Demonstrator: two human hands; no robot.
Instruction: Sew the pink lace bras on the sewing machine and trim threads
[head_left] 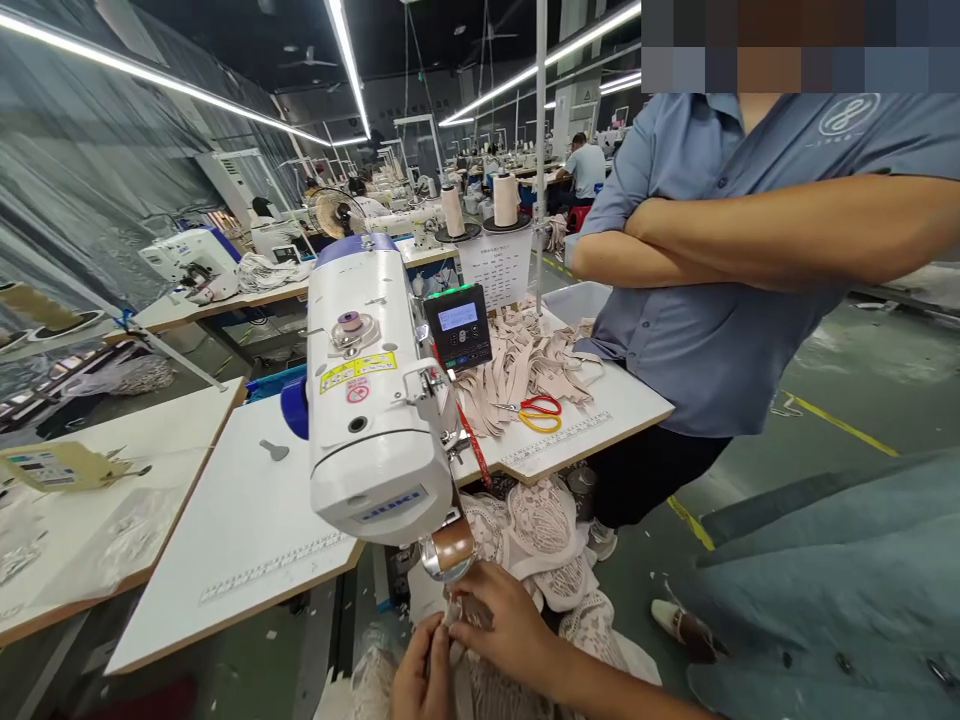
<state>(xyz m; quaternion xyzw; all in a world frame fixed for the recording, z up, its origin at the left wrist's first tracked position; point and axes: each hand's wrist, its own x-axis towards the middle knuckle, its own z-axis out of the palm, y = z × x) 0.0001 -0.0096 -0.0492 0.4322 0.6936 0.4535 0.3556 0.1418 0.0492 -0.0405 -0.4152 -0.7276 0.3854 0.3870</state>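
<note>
A white sewing machine (375, 400) stands in front of me, its end with the metal-covered arm (452, 550) just above my hands. My left hand (424, 668) is closed, pinching the edge of a beige lace bra (484, 690) between thumb and fingers. Close beside it, my right hand (504, 622) is closed on the same bra, right below the machine's arm. The exact spot under the fingertips is mostly hidden. More beige lace bras (544, 520) with moulded cups hang in a heap behind and to the right of my hands.
Scissors with red and yellow handles (541, 412) lie on the table beside a pile of beige straps (517, 365). A control panel (459, 325) is fixed by the machine. A person with folded arms (697, 270) stands at the right; another person's blue-green garment (840, 570) is nearer.
</note>
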